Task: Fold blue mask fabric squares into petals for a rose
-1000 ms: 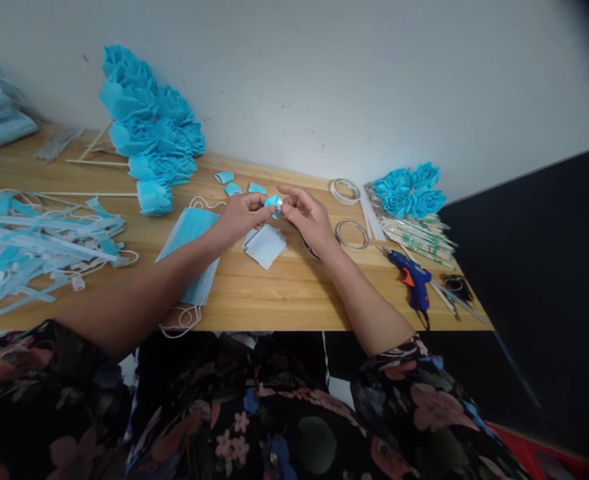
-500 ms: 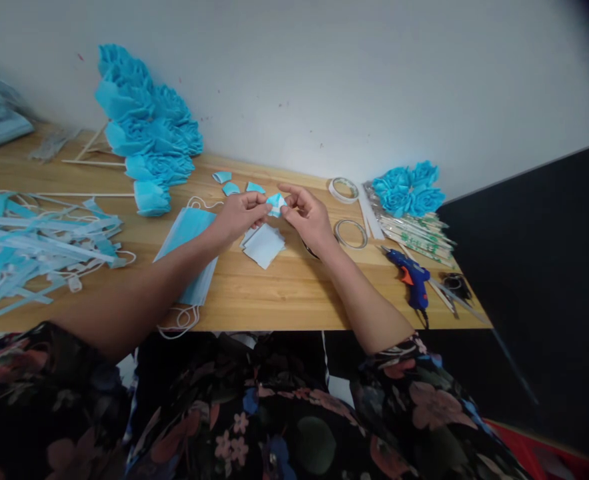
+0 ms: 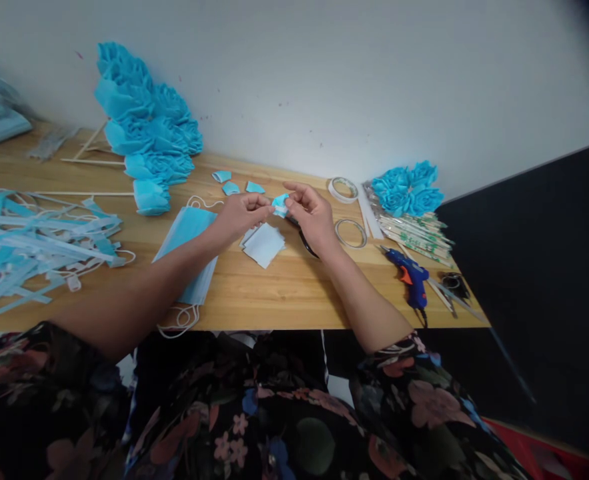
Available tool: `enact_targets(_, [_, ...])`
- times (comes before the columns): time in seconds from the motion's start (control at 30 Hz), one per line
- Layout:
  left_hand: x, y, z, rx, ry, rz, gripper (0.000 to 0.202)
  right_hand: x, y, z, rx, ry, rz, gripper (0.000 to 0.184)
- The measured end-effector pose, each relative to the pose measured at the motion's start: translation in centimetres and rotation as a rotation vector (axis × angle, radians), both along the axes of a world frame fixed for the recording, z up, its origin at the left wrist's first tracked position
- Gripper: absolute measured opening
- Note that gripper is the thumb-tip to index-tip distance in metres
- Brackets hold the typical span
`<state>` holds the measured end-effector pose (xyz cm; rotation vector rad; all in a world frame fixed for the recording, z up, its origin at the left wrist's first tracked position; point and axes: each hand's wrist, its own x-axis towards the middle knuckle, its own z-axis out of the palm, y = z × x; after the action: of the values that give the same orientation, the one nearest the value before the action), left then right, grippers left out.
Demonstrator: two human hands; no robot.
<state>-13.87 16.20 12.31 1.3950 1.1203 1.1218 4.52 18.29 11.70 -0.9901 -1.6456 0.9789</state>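
My left hand (image 3: pixel 241 215) and my right hand (image 3: pixel 311 215) meet over the middle of the wooden table (image 3: pixel 274 287). Both pinch one small folded piece of blue fabric (image 3: pixel 279 203) between thumb and fingertips. Just below the hands lies a small stack of pale blue cut squares (image 3: pixel 263 243). A whole blue face mask (image 3: pixel 190 248) lies flat under my left forearm. Three small curled blue pieces (image 3: pixel 234 185) sit behind the hands.
A large cluster of blue fabric roses (image 3: pixel 147 130) stands at the back left; a smaller bunch (image 3: pixel 408 188) sits back right by bundled sticks (image 3: pixel 417 233). Tape rolls (image 3: pixel 351 232), a blue glue gun (image 3: pixel 411 277), scissors (image 3: pixel 451 287) and a heap of mask strips (image 3: pixel 29 233) lie around.
The hands have stayed together while the right fingers have shifted on the small blue piece, which has turned and looks more folded. Nothing else on the table has moved.
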Motion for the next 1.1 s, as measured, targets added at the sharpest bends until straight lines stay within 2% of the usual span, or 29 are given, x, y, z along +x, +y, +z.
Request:
enact_targets(0.3, [0.01, 0.06, -0.06, 0.018, 0.01, 0.031, 0.01, 0.13, -0.11, 0.19, -0.014, 0.001, -0.035, 0.049])
enact_targets(0.47, [0.01, -0.23, 0.23, 0.047, 0.06, -0.006, 0.01, 0.01, -0.17, 0.12, 0.005, -0.025, 0.013, 0.052])
enact_targets(0.57, [0.0, -0.29, 0.32, 0.058, 0.087, -0.017, 0.011, 0.05, -0.11, 0.09, 0.005, -0.029, -0.007, 0.049])
enact_targets(0.7, [-0.04, -0.11, 0.24, 0.034, 0.047, 0.013, 0.009, 0.2, -0.05, 0.22, -0.032, 0.001, -0.027, 0.051])
enact_targets(0.87, [-0.23, 0.24, 0.06, 0.026, -0.022, 0.081, 0.013, 0.12, -0.01, 0.09, -0.056, -0.024, 0.076, 0.053])
enact_targets(1.1, [-0.13, 0.08, 0.26, 0.035, -0.05, 0.061, 0.02, -0.07, 0.2, -0.27, -0.017, -0.078, 0.062, 0.046])
